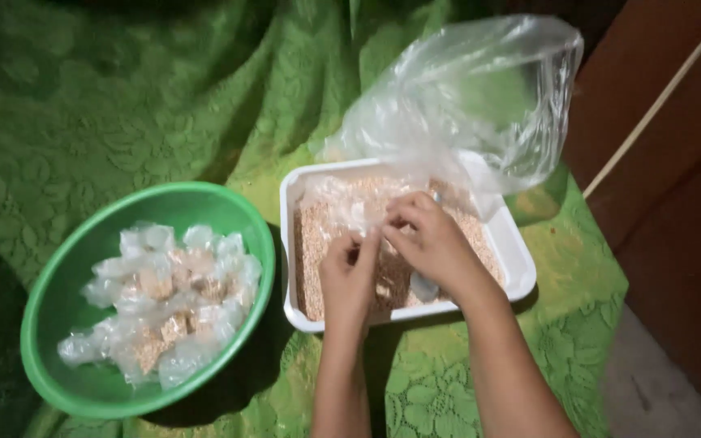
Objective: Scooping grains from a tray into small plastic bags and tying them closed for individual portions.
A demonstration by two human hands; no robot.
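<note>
Fingers of the left hand [349, 276] and right hand [427, 242] pinch together on a small clear plastic packet [371, 212], held directly above the white tray [521, 264] of pale grain. Risk: loose grip or unsealed mouth spills grain. Large clear bag [480, 97] beyond the fingertips sags trayward. Filled packets [164, 300] lie in the green bowl [58, 308], left of the knuckles.

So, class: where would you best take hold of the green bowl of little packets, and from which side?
Probably by the rim of the green bowl, both hands on opposite sides, coming from the near and left edges. The rim flares outward and is bare all round, while the small filled plastic packets heap in the middle. The right side sits close against the white tray, leaving little room.
</note>
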